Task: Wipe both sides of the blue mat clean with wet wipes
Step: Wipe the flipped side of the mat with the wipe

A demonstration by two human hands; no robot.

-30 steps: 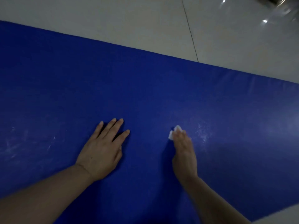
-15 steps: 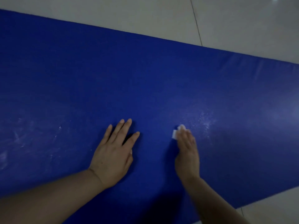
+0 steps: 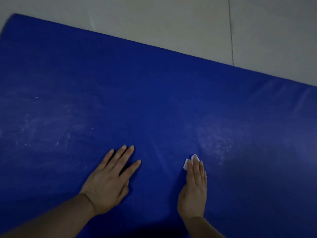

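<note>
The blue mat [image 3: 154,100] lies flat on the pale tiled floor [image 3: 171,18], filling most of the view, its far edge running at a slant from upper left to right. One rounded corner shows at the upper left.

The left hand [image 3: 109,184] rests palm down on the mat, near the lower middle. Its fingers are straight and slightly fanned, pointing away and a little to the right, with the thumb tucked along the right side of the palm. The forearm comes in from the lower left corner at a low angle. Its grip is released: nothing is held, the flat hand only presses on the surface.

The right hand [image 3: 193,188] lies just to the right, apart from the left one, also palm down, fingers straight and close together, pointing almost directly away. Under the fingertips sits a small white wipe [image 3: 193,159] (only its far edge and left corner peek out past the fingers). The straight fingers press the wipe onto the mat rather than curling round it, so this grip is released as well. The right forearm enters from the bottom edge, right of centre.

Faint whitish smears [image 3: 217,140] mark the mat just beyond and to the right of the wipe, and more pale streaks [image 3: 51,134] lie well off to the left of the left hand.
</note>
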